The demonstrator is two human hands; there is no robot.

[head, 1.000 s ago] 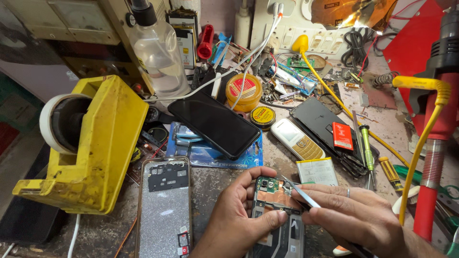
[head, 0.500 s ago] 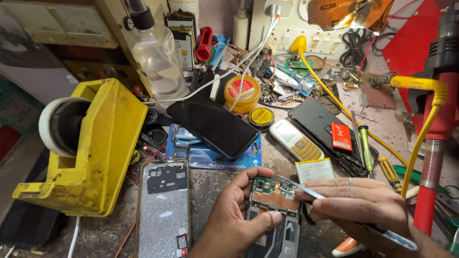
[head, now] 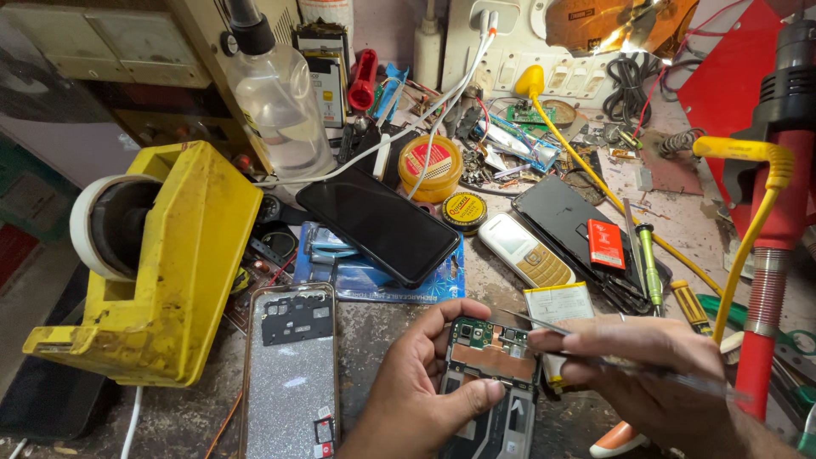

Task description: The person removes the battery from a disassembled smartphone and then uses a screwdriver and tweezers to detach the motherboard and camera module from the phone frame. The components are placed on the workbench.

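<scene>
left hand (head: 416,387) fingers clamped on opened phone (head: 493,382), low centre, tilted above surface (head: 382,327) | right hand (head: 654,370) fingers pinched on tweezers (head: 544,325), tip touching phone's top board | yellow tape dispenser (head: 161,272) well left

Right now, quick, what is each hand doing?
Left hand: closed around the opened phone, thumb on its side.
Right hand: closed on thin metal tweezers, tips at the phone's top circuit board.

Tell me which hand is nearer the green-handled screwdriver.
Right. The right hand lies just below the green-handled screwdriver; the left hand is farther off, gripping the opened phone.
</scene>
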